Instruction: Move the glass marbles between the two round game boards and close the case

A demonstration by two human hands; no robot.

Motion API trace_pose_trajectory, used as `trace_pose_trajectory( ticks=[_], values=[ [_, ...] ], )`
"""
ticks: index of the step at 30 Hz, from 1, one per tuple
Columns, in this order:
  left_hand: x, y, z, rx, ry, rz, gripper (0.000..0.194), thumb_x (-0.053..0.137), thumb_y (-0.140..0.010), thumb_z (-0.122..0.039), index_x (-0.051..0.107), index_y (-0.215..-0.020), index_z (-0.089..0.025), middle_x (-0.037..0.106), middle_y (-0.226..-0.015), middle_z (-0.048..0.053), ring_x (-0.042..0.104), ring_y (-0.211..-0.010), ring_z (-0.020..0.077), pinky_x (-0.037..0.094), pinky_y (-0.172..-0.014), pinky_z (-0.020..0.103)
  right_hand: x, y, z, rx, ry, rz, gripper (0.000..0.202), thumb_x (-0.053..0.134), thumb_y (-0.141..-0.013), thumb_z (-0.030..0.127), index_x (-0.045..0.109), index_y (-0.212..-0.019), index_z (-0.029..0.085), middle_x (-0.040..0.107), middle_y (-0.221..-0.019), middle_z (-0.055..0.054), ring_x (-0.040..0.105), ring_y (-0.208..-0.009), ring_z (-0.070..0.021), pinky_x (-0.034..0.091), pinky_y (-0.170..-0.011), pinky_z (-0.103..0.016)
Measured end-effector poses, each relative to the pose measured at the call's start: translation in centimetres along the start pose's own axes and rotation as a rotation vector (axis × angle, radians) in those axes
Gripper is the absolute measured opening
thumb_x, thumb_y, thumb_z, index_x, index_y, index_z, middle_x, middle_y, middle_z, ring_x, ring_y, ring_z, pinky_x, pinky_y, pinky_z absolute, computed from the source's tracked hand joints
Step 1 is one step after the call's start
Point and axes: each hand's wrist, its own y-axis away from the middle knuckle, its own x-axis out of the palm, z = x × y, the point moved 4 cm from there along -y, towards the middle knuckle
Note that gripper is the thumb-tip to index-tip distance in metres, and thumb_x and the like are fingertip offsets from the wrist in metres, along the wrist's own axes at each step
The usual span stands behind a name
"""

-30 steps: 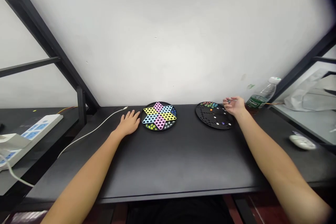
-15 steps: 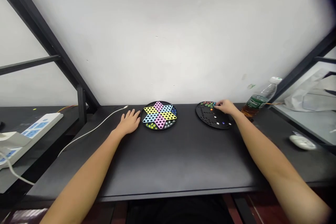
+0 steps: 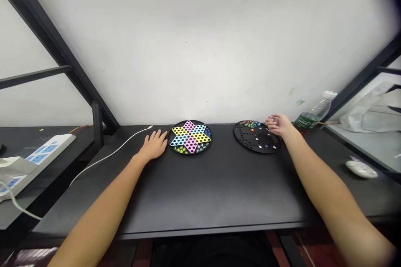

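A Chinese checkers board (image 3: 180, 138) with a pink, yellow and blue star lies in a round black tray, glass marbles in the rim compartments around it. My left hand (image 3: 153, 146) rests flat on the table at its left edge, fingers spread. Farther right is a round black board (image 3: 247, 141) with many holes. Colored marbles (image 3: 249, 123) crowd its far edge; an orange bead (image 3: 252, 130), a blue bead (image 3: 266, 146) and several white ones sit in it. My right hand (image 3: 277, 125) hovers by its right edge, fingers loosely bent and apart, no object visible in them.
A drink bottle (image 3: 308, 119) leans near the wall behind my right wrist. A white mouse (image 3: 361, 169) lies at the far right. On the left are a white cable (image 3: 115, 151) and a power strip (image 3: 40, 158). Black metal frame bars (image 3: 97, 125) flank the table.
My right hand has lifted off the black board and drawn back to the right, its fingers loosening. A white bead it covered now shows. My left hand has stayed still.
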Motion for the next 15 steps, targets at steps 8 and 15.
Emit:
trace_pose_trajectory(
  ticks=[8, 15],
  values=[
    [-0.3, 0.2, -0.2, -0.009, 0.005, 0.008, 0.06, 0.02, -0.101, -0.041, 0.028, -0.157, -0.021, 0.023, -0.164, 0.013, 0.02, -0.151, 0.0319, 0.021, -0.119, 0.056, 1.3, -1.1, -1.4, -0.347, 0.961, -0.245, 0.016, 0.078, -0.068, 0.028, 0.069, -0.076, 0.017, 0.045, -0.045, 0.005, 0.04, -0.046, -0.0108, 0.03, -0.046, -0.024],
    [-0.1, 0.2, -0.1, 0.002, 0.021, 0.007, 0.061, 0.02, -0.101, -0.042, 0.029, -0.157, -0.021, 0.022, -0.164, 0.014, 0.02, -0.151, 0.0327, 0.02, -0.119, 0.057, 1.8, -1.2, -1.8, -0.376, 1.069, -0.237, 0.012, 0.076, -0.065, 0.025, 0.068, -0.069, 0.018, 0.052, -0.052, 0.002, 0.05, -0.056, -0.0151, 0.037, -0.056, -0.027]
  ],
)
